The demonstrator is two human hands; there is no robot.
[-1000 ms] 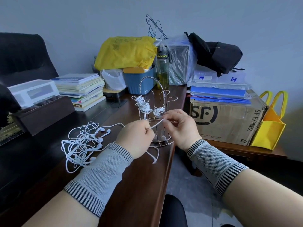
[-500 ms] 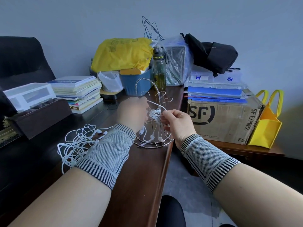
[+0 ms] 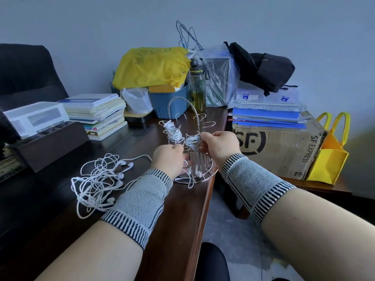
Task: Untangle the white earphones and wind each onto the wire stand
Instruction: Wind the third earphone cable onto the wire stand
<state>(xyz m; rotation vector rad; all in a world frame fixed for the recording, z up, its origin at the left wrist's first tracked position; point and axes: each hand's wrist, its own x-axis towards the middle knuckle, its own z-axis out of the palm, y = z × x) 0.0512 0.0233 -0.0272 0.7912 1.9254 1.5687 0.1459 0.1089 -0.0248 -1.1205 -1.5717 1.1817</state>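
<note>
A silver wire stand (image 3: 183, 110) sits at the right edge of the dark wooden desk (image 3: 174, 216). One white earphone cable (image 3: 172, 130) is wound on a left arm of the stand. A second cable (image 3: 192, 140) is partly wound on a middle arm. My left hand (image 3: 168, 160) pinches the loose cord just below the stand's arms. My right hand (image 3: 218, 146) grips the wound coil and its arm from the right. Loose earbuds (image 3: 197, 172) hang inside the stand's base. A tangled pile of white earphones (image 3: 99, 179) lies on the desk left of my left wrist.
Behind the stand are a blue tub (image 3: 168, 102), a yellow bag (image 3: 150, 66), a bottle (image 3: 197, 86) and a stack of books (image 3: 97, 114). A dark tray (image 3: 50, 142) sits at the left. A cardboard box (image 3: 278, 147) and yellow tote (image 3: 330, 151) stand right of the desk.
My left hand has come back down from behind the stand to its front, carrying the cord round the middle arm. My right hand stays on the coil.
</note>
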